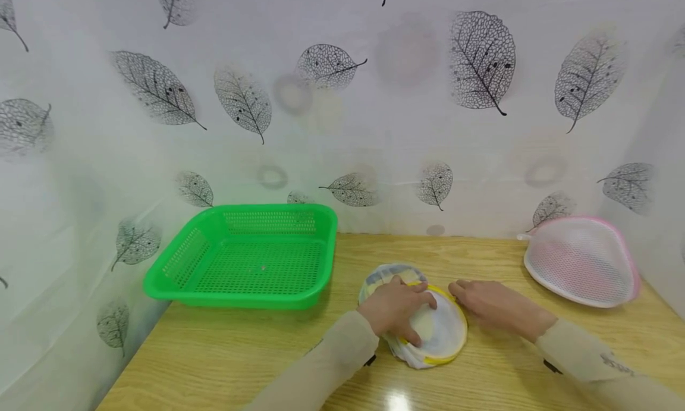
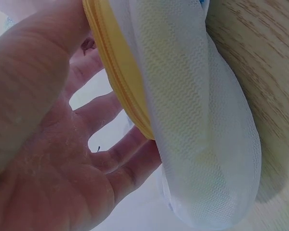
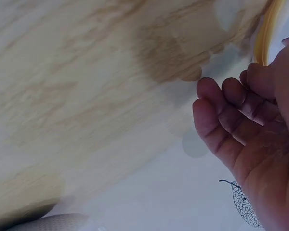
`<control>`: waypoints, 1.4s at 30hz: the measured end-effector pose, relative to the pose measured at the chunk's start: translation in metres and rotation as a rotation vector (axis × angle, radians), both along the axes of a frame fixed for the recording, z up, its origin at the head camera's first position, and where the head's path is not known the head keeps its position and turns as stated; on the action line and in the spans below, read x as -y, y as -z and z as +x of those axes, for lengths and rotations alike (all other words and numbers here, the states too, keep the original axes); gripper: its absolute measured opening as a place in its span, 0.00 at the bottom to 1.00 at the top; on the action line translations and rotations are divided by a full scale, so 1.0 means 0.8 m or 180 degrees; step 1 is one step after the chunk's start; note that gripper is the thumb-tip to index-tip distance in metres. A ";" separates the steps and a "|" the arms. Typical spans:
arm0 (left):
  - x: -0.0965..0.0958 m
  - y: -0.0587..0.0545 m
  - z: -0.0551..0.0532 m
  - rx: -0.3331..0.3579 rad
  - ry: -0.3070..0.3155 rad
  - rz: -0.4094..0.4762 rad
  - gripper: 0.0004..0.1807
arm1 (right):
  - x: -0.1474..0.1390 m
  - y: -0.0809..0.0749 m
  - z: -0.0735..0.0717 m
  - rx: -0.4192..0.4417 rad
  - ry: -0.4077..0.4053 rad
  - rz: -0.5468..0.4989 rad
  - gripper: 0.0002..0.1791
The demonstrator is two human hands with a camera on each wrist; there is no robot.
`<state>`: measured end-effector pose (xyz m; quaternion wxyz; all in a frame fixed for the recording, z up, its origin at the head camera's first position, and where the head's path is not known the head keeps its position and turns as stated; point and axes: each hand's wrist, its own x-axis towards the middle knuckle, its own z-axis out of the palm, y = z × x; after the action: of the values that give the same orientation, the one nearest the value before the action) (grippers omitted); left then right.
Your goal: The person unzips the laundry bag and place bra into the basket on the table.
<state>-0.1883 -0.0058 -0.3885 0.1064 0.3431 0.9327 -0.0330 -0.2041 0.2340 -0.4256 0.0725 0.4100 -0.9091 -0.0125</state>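
Under the spread left grip (image 1: 397, 310) lies a yellow-rimmed bag (image 1: 448, 331) the right grip (image 1: 497, 306) pinches

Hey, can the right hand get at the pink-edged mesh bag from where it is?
Probably yes. In the head view, only tabletop shows between the right hand and the pink-edged mesh bag, though it would likely have to leave the yellow-edged mesh bag at its fingertips first.

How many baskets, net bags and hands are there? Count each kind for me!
Baskets: 1, a green plastic basket with holes
Mesh bags: 2, a round white mesh bag with yellow trim and a white mesh bag with pink trim
Hands: 2, a left hand and a right hand
Total: 5
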 end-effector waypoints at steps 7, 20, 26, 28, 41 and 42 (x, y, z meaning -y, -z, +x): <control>-0.001 0.003 0.001 -0.0018 0.0003 0.0010 0.36 | -0.002 0.008 -0.004 -0.0387 -0.0132 0.0267 0.16; -0.003 0.002 0.003 0.0037 -0.0074 0.0049 0.37 | -0.013 0.002 -0.003 -0.0324 -0.0188 0.0224 0.17; -0.001 0.000 0.003 0.0014 -0.0096 0.0037 0.36 | -0.015 0.003 -0.001 -0.0302 -0.0159 0.0155 0.18; -0.001 0.000 0.002 0.0018 -0.0088 0.0045 0.36 | -0.016 0.003 -0.001 -0.0303 -0.0157 0.0139 0.17; 0.001 0.000 0.003 -0.0011 -0.0057 0.0071 0.36 | -0.021 0.008 0.004 -0.0195 -0.0140 0.0016 0.19; 0.001 0.000 0.003 -0.0006 -0.0059 0.0071 0.36 | -0.021 0.008 0.004 -0.0181 -0.0149 0.0003 0.18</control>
<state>-0.1859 -0.0064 -0.3883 0.1021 0.3356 0.9362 -0.0220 -0.2010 0.2509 -0.4322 0.0984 0.4306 -0.8969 -0.0229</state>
